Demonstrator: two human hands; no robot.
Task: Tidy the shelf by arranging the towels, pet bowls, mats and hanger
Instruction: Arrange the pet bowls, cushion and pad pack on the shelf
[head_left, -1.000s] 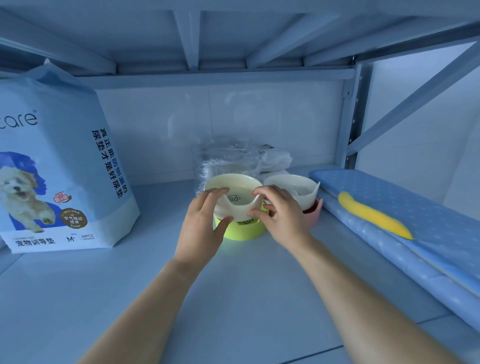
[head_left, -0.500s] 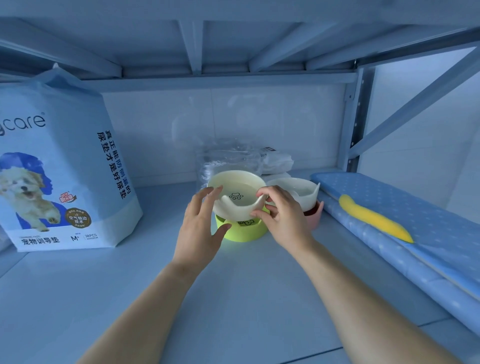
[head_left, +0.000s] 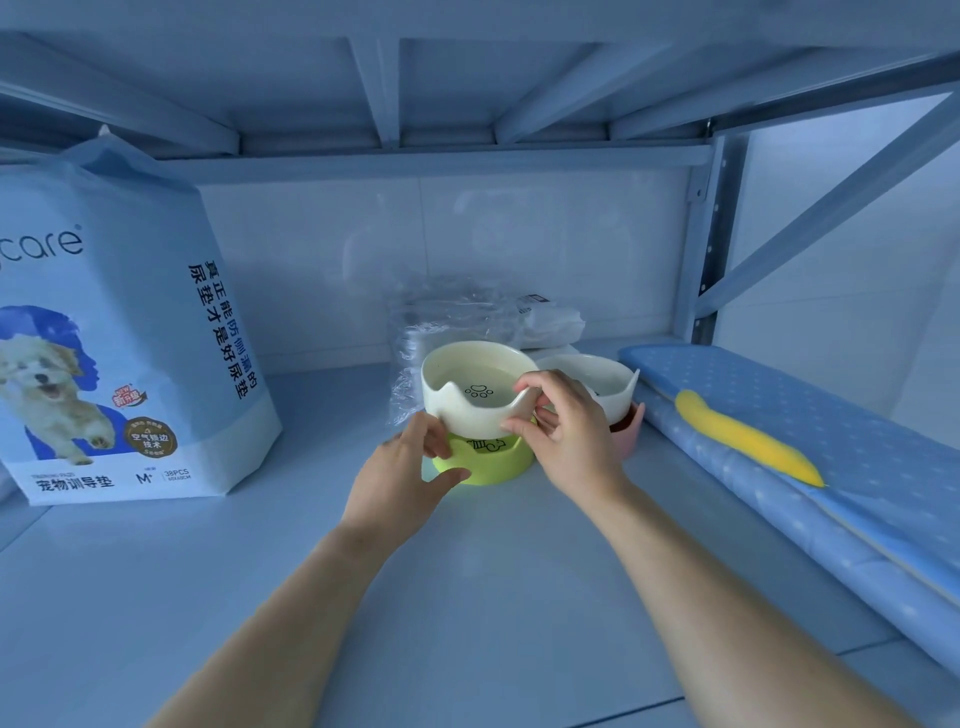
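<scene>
One white bowl (head_left: 480, 415), ears nearside, seemingly above base (head_left: 501, 462)

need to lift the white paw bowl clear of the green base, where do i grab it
Grip the white bowl by its front rim, at the pointed ears, coming from the front. It tilts toward you over the green base, and a plastic pack behind and a second bowl beside it block other sides.

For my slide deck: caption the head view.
Right hand pinches the rim of a white paw-print bowl; left hand holds its green base; second bowl beside.
</scene>
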